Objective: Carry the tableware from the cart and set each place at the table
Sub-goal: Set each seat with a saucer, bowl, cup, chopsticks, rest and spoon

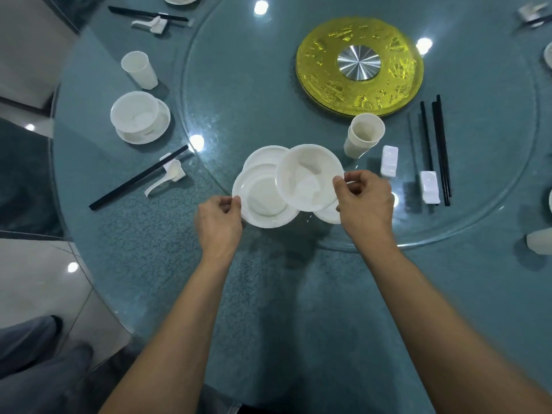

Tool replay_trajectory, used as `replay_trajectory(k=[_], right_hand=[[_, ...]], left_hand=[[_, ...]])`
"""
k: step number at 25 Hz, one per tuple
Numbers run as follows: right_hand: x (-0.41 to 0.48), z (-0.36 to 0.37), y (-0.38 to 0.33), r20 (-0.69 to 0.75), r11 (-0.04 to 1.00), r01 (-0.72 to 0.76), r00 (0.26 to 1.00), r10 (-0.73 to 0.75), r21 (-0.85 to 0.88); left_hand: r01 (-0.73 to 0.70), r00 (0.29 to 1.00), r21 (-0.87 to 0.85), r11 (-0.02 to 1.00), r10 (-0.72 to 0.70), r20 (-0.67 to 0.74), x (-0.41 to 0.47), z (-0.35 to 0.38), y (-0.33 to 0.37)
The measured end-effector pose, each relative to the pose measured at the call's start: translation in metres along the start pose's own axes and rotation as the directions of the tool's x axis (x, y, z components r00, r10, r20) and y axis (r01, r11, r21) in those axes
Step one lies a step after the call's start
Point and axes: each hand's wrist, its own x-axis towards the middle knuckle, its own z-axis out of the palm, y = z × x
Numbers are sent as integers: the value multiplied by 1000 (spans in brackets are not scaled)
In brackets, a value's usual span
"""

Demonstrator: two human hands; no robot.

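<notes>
My left hand (219, 218) pinches the left rim of a white plate (263, 201) held over the teal table (268, 294). A second white plate (264, 153) peeks out behind it. My right hand (363, 198) grips the right rim of a white bowl (309, 177), tilted and overlapping the plates. Another white dish (328, 215) shows partly under the bowl, by my right palm. To the right on the glass turntable (239, 109) stand stacked white cups (363, 134), two white chopstick rests (389, 161) and black chopsticks (439, 147).
A set place lies at the left: bowl on plate (139, 116), cup (139, 69), chopsticks and spoon (165, 176). A gold disc (360, 65) marks the turntable's centre. More tableware lines the far and right edges. Tiled floor and my legs are at the lower left.
</notes>
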Motion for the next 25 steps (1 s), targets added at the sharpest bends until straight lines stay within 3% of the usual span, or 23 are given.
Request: replay_trajectory(k=[15, 19, 25], right_hand=[[-45, 31, 9, 231, 998, 8, 973, 6, -62], [-55, 36, 16, 212, 999, 44, 977, -37, -27], [-68, 48, 41, 217, 988, 94, 974, -66, -125]], left_hand=[[-18, 994, -88, 996, 27, 106, -34, -23, -28], [9, 995, -117, 993, 3, 104, -37, -29, -43], [18, 995, -100, 995, -9, 94, -44, -37, -73]])
